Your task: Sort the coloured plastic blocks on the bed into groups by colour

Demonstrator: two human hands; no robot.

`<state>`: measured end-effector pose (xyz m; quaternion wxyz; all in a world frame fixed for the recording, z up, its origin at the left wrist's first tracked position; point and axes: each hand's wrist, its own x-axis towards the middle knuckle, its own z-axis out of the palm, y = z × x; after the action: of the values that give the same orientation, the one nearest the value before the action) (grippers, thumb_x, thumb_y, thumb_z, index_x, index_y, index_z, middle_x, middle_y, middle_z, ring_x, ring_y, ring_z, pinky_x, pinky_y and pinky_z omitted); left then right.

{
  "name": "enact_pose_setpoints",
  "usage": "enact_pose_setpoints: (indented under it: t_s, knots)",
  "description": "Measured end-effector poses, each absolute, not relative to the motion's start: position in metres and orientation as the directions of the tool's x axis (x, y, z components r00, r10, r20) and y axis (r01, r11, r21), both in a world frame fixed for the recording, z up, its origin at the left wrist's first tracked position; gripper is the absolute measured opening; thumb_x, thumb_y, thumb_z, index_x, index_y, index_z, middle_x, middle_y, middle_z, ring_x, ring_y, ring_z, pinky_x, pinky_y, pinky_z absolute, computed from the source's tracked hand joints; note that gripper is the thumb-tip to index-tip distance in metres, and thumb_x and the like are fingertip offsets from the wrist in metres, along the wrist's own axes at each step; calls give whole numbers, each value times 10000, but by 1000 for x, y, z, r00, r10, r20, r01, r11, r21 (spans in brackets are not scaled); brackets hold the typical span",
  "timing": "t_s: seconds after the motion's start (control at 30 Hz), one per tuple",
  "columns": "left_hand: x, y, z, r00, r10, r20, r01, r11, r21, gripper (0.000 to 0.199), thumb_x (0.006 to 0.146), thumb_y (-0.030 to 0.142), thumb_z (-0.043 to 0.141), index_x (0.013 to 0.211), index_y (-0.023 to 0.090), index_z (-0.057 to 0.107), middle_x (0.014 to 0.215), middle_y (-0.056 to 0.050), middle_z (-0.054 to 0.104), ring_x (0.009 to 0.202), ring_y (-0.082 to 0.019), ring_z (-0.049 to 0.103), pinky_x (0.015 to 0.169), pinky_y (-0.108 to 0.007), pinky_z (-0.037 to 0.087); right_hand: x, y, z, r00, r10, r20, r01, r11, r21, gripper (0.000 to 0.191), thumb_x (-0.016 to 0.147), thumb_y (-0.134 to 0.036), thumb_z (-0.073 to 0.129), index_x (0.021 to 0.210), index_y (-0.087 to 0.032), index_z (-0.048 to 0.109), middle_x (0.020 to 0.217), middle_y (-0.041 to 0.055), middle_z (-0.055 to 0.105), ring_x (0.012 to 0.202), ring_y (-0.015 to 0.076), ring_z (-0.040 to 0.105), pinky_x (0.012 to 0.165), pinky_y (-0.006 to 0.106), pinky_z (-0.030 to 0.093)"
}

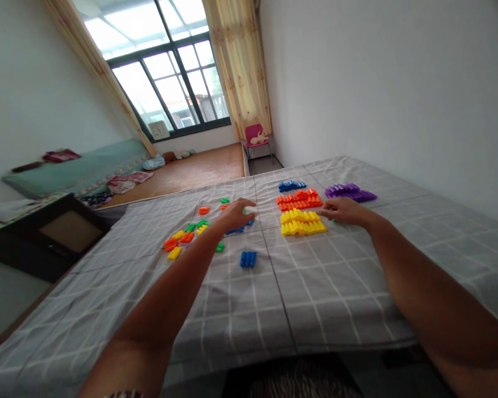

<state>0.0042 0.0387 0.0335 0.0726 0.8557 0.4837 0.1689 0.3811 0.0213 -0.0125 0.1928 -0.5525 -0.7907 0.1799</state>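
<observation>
My left hand (237,213) is over the middle of the cloth, its thumb and fingers apart, with a bit of green at the fingertips. Blue pieces (234,230) lie just below it. My right hand (341,211) touches down at the right end of the yellow rows (302,223), fingers bent together; a bit of green shows under it. Beyond the yellow rows lie orange rows (299,199) and a blue group (291,186). Purple pieces (349,192) sit behind my right hand. A blue block of pieces (248,259) lies nearer to me.
Scattered orange, yellow and green pieces (186,237) lie left of my left hand on the grey checked cloth (315,287). A dark cabinet (45,237) stands at the left. Behind are a low bed (203,166), a pink chair (255,134) and a window.
</observation>
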Motion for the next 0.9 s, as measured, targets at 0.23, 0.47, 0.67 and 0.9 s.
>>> enact_pose_setpoints:
  t_s: [0.23, 0.47, 0.67, 0.9]
  knots:
    - [-176, 8, 29, -127, 983, 133, 826, 30, 562, 389, 770, 392, 608, 1070, 161, 698, 990, -45, 728, 903, -191, 664, 775, -254, 522, 343, 18, -11, -230, 892, 390, 739, 421, -526, 444, 865, -591, 438, 780, -190, 609, 643, 29, 651, 526, 144, 547, 537, 269, 398]
    - [-229, 0, -22, -252, 966, -56, 808, 242, 538, 402, 704, 339, 659, 1063, 168, 712, 779, -22, 709, 721, -184, 658, 619, -241, 506, 218, 4, 13, -648, 696, 310, 615, 718, -326, 283, 889, -446, 495, 884, -203, 639, 721, 32, 676, 631, 154, 599, 588, 255, 407]
    - [-226, -7, -46, -223, 941, 255, 908, 105, 407, 293, 783, 251, 566, 1014, 217, 743, 1013, -49, 697, 915, -178, 635, 815, -240, 491, 89, 28, 15, -777, 589, 224, 563, 808, -172, 230, 891, -257, 483, 1004, -201, 676, 951, 65, 720, 842, 184, 649, 727, 258, 438]
    - [-223, -16, -52, -142, 929, 343, 929, 5, 370, 290, 827, 208, 518, 1022, 224, 731, 1047, -58, 678, 980, -195, 611, 885, -289, 488, -12, 77, 4, -616, 783, -85, 784, 620, 40, 385, 797, -429, 653, 1096, -188, 688, 1055, 134, 710, 941, 267, 655, 717, 305, 483]
